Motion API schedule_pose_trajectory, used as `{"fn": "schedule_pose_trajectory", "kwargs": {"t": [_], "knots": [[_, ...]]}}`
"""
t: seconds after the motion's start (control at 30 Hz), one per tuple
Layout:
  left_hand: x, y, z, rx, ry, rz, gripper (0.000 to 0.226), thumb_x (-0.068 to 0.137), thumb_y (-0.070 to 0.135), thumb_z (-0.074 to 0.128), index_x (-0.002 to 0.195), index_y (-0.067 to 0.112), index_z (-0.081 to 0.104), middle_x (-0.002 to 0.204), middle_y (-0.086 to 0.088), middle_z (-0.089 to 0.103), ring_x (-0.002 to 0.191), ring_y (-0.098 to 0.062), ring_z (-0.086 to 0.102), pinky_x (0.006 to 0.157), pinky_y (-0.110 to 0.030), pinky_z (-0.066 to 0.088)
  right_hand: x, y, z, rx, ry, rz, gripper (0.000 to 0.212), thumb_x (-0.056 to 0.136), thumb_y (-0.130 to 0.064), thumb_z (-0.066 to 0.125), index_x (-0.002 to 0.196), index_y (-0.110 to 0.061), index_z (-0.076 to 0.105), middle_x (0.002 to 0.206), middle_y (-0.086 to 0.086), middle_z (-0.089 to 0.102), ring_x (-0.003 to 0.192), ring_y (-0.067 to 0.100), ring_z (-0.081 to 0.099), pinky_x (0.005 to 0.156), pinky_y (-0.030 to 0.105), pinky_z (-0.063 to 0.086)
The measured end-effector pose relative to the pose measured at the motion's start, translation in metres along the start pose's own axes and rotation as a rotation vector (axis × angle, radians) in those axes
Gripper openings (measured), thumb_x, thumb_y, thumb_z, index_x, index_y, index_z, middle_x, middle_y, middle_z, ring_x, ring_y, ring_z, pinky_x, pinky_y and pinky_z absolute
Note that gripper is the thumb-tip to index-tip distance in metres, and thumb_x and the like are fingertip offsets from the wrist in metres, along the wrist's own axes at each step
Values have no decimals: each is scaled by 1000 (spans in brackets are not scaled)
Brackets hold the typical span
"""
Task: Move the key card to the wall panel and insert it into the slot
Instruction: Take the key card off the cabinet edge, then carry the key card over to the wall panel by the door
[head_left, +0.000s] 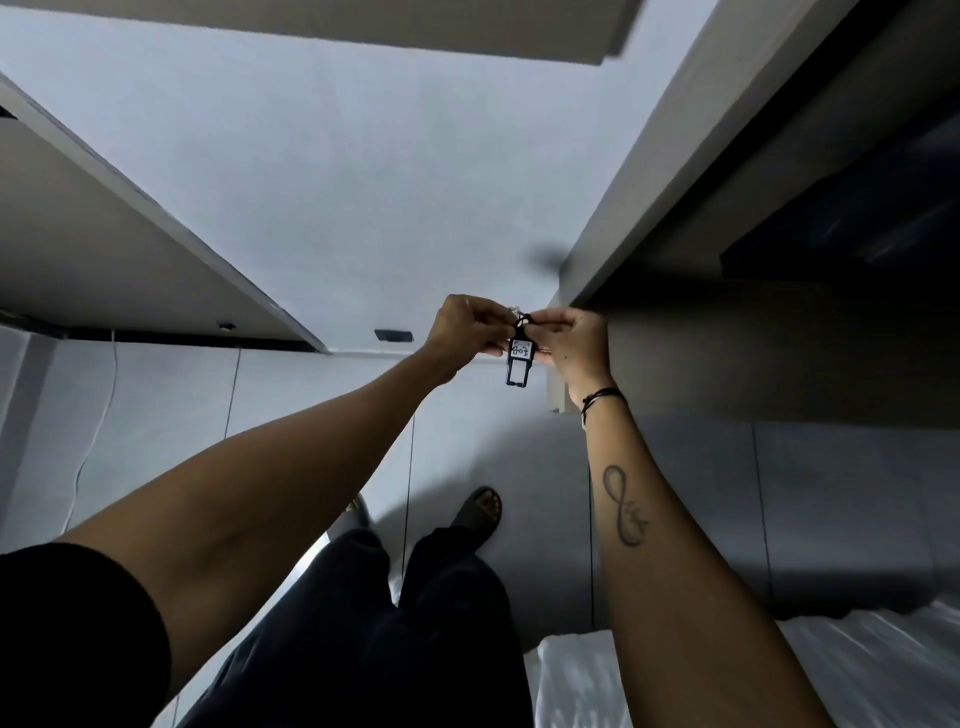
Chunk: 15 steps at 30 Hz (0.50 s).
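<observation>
The key card (520, 360) is a small black plastic tag with a white label and a metal ring at its top. It hangs upright in the air between my two hands, in front of the pale wall. My left hand (464, 331) pinches the ring end from the left. My right hand (570, 343) pinches the same top end from the right, with a dark cord around its wrist. A small dark rectangular panel (394, 335) sits on the wall to the left of my left hand, apart from the card.
A grey cabinet edge (618, 218) runs along the right, close to my right hand. A slanted grey ledge (171, 218) stands on the left. White bedding (878, 670) lies at the lower right. My legs and sandalled foot (477, 514) stand on the tiled floor.
</observation>
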<state>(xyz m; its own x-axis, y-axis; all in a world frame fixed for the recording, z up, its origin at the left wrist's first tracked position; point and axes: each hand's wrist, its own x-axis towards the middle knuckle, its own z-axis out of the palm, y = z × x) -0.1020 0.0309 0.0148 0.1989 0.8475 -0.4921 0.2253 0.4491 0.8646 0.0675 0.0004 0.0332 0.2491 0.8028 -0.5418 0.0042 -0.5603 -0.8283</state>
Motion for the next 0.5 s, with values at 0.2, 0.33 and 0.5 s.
{"fn": "schedule_pose_trajectory", "kwargs": {"t": [0.2,0.33,0.5], "knots": [[-34,32,-64,-23,54,52,12,86,-5,79,95,1,80,67,1,78,57,-11,75,53,-19,59,-28,-44,50,-19,-79,-100,15,88,10,74,103,7,72,105,34,74,91,37,74,86,49,64],[-63,52,-108,-112,110,97,14,85,-4,82,89,8,82,69,3,80,61,-15,76,63,-25,64,-49,-82,83,-85,-127,-189,21,87,7,77,107,12,72,108,34,75,89,34,74,82,44,65],[-98,79,-166,-184,153,177,13,83,-4,83,95,-2,81,76,-5,81,63,-21,77,68,-29,66,-81,-133,124,-146,-204,-289,19,86,6,78,104,7,75,107,31,77,86,32,75,79,39,64]]}}
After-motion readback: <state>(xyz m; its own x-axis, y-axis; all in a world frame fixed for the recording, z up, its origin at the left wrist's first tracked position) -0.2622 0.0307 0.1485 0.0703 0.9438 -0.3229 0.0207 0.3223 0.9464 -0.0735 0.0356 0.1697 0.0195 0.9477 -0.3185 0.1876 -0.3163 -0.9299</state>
